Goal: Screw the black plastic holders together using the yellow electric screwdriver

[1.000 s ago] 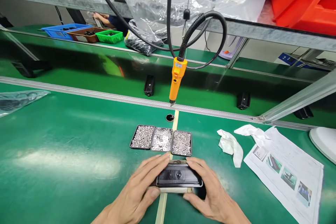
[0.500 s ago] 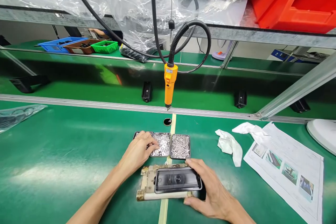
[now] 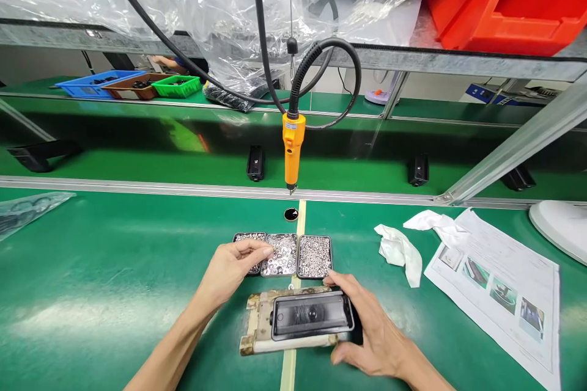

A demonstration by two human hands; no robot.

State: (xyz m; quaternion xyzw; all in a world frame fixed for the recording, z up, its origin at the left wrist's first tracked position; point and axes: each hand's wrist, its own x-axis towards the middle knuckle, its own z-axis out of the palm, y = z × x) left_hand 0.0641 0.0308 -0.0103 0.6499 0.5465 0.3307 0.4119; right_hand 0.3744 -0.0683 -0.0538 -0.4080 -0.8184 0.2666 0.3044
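My left hand (image 3: 236, 266) is over the small metal trays, its thumb and fingers pinched together; whatever is between the fingertips is too small to make out. Below it are a left tray (image 3: 250, 236), partly covered by the hand, and a middle tray (image 3: 285, 250) of washer-like metal rings. To their right a third tray (image 3: 315, 255) holds tiny metal parts. A black rectangular housing (image 3: 293, 321) lies open side up on a worn, pale fixture block (image 3: 261, 342). My right hand (image 3: 371, 330) curls around the right end of the housing, fingers at its far corner, thumb at the near side.
A yellow electric screwdriver (image 3: 293, 149) hangs above the trays, near a round black disc (image 3: 290, 214). White tissues (image 3: 398, 253) and a printed sheet (image 3: 499, 299) lie right. Black housings (image 3: 255, 163) stand on the bench behind. Overhead is a red bin (image 3: 463, 6).
My left hand has lifted and drawn back left from the middle tray, fingertips still pinched. My right thumb has eased slightly away from the fixture block. The view has shifted a little.
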